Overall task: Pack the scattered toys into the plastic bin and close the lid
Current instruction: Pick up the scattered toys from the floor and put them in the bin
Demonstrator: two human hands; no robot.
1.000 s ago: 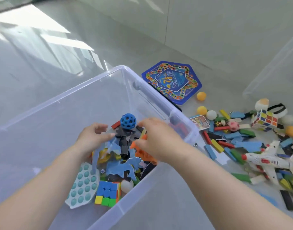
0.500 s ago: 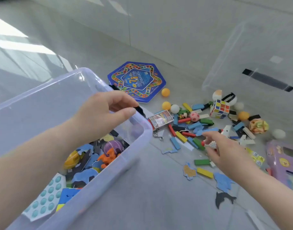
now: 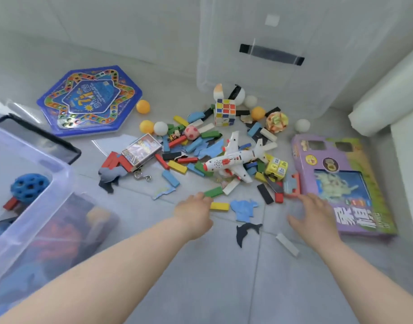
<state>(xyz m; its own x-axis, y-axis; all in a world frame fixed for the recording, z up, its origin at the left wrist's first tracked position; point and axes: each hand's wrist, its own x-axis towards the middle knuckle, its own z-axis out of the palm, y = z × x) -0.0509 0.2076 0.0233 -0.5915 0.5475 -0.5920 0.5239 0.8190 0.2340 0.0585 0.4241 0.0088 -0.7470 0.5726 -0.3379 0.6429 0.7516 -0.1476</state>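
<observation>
We found both hands empty over the floor (image 3: 212,277): left hand (image 3: 193,213) loosely open beside the yellow block (image 3: 219,206), right hand (image 3: 314,215) spread, evidently to gather toys (image 3: 233,160). The plastic bin (image 3: 62,170) stood left, part-filled.

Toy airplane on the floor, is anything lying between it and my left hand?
Yes. A green block and a white block lie between the left hand and the toy airplane.
</observation>
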